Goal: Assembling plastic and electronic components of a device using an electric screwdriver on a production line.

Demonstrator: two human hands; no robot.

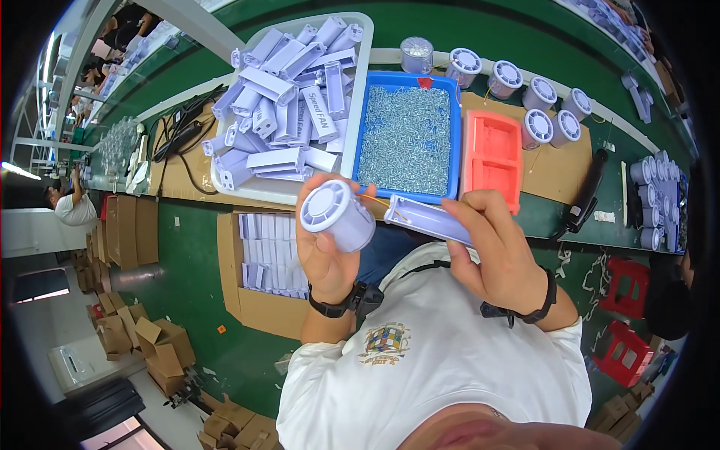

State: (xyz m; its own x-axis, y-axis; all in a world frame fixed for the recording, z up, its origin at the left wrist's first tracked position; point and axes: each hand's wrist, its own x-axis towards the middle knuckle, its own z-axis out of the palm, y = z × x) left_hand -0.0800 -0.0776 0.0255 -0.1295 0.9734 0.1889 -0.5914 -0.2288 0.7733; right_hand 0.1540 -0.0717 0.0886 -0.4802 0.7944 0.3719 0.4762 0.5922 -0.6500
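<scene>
My left hand is wrapped round a pale lavender fan housing, a short cylinder with a slotted round end. A thin yellow wire runs from near the housing into the open end of a pale lavender handle shell. That hollow shell lies between the thumb and fingers of my right hand, its open side turned up. Both parts are held in front of my chest, at the near edge of the bench. Just beyond them stands a blue tray of small metal screws.
A large white tray piled with handle shells stands at the left. Right of the screws are a red tray, several fan housings and a black power screwdriver. Below the bench, a cardboard box holds more pale parts.
</scene>
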